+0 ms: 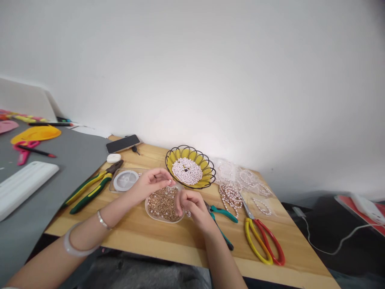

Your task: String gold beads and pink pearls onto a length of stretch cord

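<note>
My left hand (155, 182) pinches a small pale pearl bead (170, 182) between thumb and fingertips, in front of the basket. Curled fingers close my right hand (194, 204) over the right side of a clear plastic box (150, 216). What its fingertips hold is hidden, though a few pale beads show just under them. Many small gold beads (164, 202) fill the box, with some clear ones among them. Behind both hands stands a black wire basket (211, 182) with a yellow lining, and pale pink pearl beads (186, 170) lie in it.
Right of my right hand lie teal-handled pliers (224, 212), bead strands (231, 196) and red-and-yellow scissors (261, 237). To the left are a spool (126, 180) in a tray, green-and-yellow pliers (93, 186), a white case (113, 158) and a phone (123, 143). A wall rises behind.
</note>
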The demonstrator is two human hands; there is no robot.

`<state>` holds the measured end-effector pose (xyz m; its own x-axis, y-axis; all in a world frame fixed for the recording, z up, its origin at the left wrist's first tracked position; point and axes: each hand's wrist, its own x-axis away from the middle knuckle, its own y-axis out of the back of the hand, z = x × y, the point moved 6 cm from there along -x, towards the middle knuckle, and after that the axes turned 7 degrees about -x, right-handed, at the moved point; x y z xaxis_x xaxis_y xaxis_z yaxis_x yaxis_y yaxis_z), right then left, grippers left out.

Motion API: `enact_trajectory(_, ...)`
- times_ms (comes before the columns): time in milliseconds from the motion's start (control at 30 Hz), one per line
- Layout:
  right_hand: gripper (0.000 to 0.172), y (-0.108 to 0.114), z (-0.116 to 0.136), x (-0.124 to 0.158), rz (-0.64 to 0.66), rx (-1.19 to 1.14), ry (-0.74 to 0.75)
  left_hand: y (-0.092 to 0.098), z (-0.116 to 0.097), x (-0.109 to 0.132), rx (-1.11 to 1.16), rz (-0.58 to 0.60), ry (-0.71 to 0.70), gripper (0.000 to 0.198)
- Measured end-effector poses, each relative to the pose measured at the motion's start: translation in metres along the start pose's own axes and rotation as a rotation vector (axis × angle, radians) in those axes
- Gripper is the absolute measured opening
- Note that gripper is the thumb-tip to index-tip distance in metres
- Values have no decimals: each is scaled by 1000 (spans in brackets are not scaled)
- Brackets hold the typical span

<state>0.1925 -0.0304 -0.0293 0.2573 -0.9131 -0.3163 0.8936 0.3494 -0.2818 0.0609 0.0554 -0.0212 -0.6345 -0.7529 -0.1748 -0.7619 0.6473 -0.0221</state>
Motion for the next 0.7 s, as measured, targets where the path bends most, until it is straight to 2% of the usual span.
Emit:
enact_trajectory(433, 33, 0, -1, 0, -11, 9, -11, 0, -1, 0, -52, -12, -1, 23)
enact_trajectory(700, 33, 2, 0, -1, -53, 80, -31, -3, -5, 0, -130, 48, -38, 16)
